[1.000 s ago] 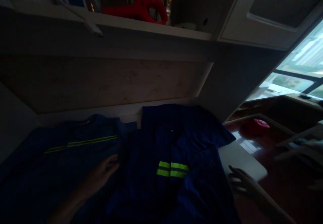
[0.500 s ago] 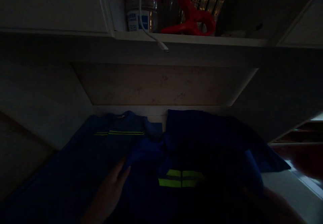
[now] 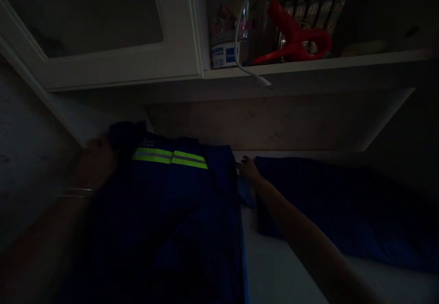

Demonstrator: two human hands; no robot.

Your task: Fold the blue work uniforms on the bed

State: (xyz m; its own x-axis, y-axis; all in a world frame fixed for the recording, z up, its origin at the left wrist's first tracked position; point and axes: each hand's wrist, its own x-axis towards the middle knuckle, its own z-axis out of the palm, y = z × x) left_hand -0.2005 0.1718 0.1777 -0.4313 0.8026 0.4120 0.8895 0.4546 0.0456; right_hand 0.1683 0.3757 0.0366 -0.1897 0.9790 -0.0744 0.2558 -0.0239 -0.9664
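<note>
The scene is very dark. A dark blue work garment (image 3: 171, 203) with a yellow-green reflective stripe lies on the pale surface (image 3: 274, 267) at the left. My left hand (image 3: 98, 160), a bangle on its wrist, grips the garment's far left corner. My right hand (image 3: 247, 168) reaches to the garment's far right corner, fingers curled at the cloth edge. A second dark blue garment (image 3: 343, 208) lies spread to the right, beyond my right forearm.
A shelf (image 3: 308, 64) above holds a red clamp-like tool (image 3: 297, 39), a jar and a dangling white cable (image 3: 254, 73). A white cabinet door (image 3: 103, 29) hangs at upper left. A wall panel closes the back.
The view has swung left. Both hands have moved forward to the far corners of the left striped garment; the other garment now lies off to the right.
</note>
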